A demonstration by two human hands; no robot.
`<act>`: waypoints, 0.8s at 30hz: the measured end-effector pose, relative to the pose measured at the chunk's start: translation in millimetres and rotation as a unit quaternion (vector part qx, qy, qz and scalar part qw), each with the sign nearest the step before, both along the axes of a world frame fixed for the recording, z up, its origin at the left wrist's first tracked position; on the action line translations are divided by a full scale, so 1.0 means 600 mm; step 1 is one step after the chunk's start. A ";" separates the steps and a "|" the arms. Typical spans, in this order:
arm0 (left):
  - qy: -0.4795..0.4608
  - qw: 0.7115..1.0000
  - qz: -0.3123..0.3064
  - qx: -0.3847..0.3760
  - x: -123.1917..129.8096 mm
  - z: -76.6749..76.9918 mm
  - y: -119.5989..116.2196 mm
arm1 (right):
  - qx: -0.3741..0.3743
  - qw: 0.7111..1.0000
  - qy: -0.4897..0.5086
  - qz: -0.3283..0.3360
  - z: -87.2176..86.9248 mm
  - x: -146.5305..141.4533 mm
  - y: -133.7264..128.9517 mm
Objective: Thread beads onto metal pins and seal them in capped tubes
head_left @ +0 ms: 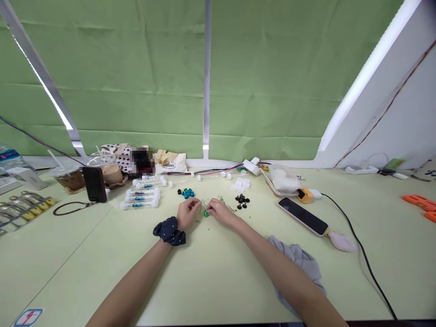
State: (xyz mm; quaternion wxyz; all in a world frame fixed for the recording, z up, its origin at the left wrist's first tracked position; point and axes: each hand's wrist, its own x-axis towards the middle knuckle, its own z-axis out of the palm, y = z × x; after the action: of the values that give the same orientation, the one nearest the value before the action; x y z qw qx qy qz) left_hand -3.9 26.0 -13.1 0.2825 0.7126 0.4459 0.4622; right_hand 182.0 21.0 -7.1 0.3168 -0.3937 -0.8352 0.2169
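Observation:
Both hands are close together over the middle of the pale table. My left hand [188,212], with a dark dotted scrunchie [170,231] on its wrist, has its fingers pinched; what is between them is too small to make out. Beside it, my right hand [220,210] has its fingers closed at a small green bead [206,213]. Thin wires [221,199] lie just behind the hands. Blue and green beads [188,194] are grouped behind my left hand. Right of my right hand are several black pieces [241,200] and white caps [240,184].
Clear tubes with white ends [140,198] lie to the left, near an upright black phone [94,184] and drink cups [70,178]. At right are a plastic box [283,180], a phone [303,216], a black cable [354,236] and grey cloth [301,261] by my right forearm.

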 end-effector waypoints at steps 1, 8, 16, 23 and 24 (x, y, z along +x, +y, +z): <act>0.014 1.000 0.025 0.006 -0.004 0.001 0.003 | -0.005 1.000 -0.001 -0.001 0.000 0.002 0.001; 0.132 0.987 0.095 0.001 -0.017 -0.003 0.018 | -0.027 1.000 -0.011 0.001 0.001 0.011 0.006; 0.198 0.973 0.118 -0.018 -0.011 -0.010 0.034 | -0.064 0.997 -0.027 0.015 0.014 0.020 0.005; 0.231 0.966 0.106 -0.038 0.000 -0.009 0.022 | -0.069 0.997 -0.037 0.017 0.017 0.023 0.008; 0.238 0.965 0.104 -0.042 0.003 -0.009 0.020 | -0.068 0.997 -0.039 0.017 0.016 0.023 0.008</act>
State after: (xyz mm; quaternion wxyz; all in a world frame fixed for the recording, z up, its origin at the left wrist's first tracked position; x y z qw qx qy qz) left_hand -2.1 38.3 -18.4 0.1483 0.7389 0.5912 0.2873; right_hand 195.7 26.0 2.5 0.2526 -0.4085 -0.8367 0.2632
